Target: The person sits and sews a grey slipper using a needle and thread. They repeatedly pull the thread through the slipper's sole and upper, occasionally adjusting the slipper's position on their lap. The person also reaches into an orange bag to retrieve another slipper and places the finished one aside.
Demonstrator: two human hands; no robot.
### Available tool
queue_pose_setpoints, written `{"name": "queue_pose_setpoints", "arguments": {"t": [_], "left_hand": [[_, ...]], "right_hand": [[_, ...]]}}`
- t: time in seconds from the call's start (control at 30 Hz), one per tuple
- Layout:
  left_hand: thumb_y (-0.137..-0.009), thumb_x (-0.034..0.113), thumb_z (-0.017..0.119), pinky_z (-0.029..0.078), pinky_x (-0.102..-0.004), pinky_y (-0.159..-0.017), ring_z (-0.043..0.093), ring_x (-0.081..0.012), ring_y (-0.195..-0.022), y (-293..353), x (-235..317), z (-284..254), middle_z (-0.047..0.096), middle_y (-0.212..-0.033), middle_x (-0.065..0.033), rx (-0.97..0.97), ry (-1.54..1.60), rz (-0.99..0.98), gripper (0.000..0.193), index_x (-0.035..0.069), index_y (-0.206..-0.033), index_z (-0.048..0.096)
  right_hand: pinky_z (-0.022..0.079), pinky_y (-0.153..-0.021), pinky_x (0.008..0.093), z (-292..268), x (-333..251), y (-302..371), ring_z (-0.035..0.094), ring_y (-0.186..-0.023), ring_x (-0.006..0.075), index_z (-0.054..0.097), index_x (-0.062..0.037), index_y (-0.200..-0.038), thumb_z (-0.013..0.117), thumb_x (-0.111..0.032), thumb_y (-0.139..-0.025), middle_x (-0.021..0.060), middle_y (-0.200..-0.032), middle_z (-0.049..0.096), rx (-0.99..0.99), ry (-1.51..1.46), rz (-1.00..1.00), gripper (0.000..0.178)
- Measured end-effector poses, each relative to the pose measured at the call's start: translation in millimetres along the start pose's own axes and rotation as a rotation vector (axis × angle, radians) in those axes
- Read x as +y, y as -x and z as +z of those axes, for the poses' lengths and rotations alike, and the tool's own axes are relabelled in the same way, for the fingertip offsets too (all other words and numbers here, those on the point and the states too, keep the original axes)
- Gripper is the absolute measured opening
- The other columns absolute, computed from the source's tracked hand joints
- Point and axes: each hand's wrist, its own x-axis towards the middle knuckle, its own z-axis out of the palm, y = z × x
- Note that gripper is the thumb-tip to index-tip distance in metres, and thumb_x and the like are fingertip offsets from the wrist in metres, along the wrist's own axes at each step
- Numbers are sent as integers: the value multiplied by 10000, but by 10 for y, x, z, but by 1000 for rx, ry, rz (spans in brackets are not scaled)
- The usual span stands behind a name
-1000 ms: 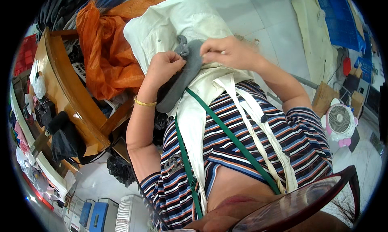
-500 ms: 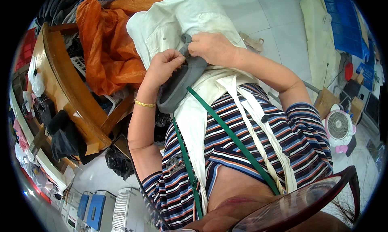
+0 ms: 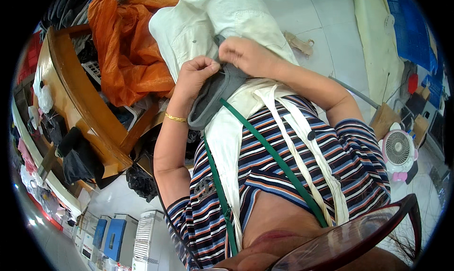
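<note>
Head view: left hand (image 3: 197, 75) is curled, pinching the grey cloth (image 3: 215, 94); right hand (image 3: 246, 56) grips its top edge, perhaps. Cloth hangs folded against the chest, over the white garment (image 3: 213, 20).

A single head-worn fisheye view looks steeply down the person's own front, so close that the striped shirt (image 3: 302, 167) fills the lower centre of the frame. The left hand (image 3: 196, 77) and right hand (image 3: 248, 56) sit near, upper centre. Straight edges bend toward the dark round rim.
</note>
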Motion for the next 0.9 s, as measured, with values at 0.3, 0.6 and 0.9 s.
{"name": "queue_pose_setpoints", "arguments": {"t": [0.3, 0.6, 0.9], "left_hand": [[-941, 156, 653, 351, -190, -590, 462, -46, -660, 37, -70, -141, 592, -810, 47, -86, 242, -85, 89, 67, -940, 652], [-834, 108, 759, 407, -229, -705, 482, -120, -723, 45, 107, 40, 554, -831, 9, 113, -566, 446, 265, 63, -716, 526], [-779, 79, 796, 468, -273, -679, 544, -123, -731, -86, -27, 158, 569, -762, -28, 237, -449, 356, 322, 39, -697, 488]], "right_hand": [[348, -469, 215, -1036, 327, 177, 465, -560, 97, 552, -29, -1088, 598, -198, -984, 16, -745, 556, 419, -906, 422, 203], [354, -483, 228, -1405, 541, 477, 473, -586, 111, 552, -27, -1039, 587, -133, -974, 28, -742, 547, 755, -832, 413, 129], [360, -489, 218, -1426, 289, 502, 471, -576, 100, 582, -22, -1054, 621, -148, -965, 20, -724, 554, 737, -759, 328, 159]]}}
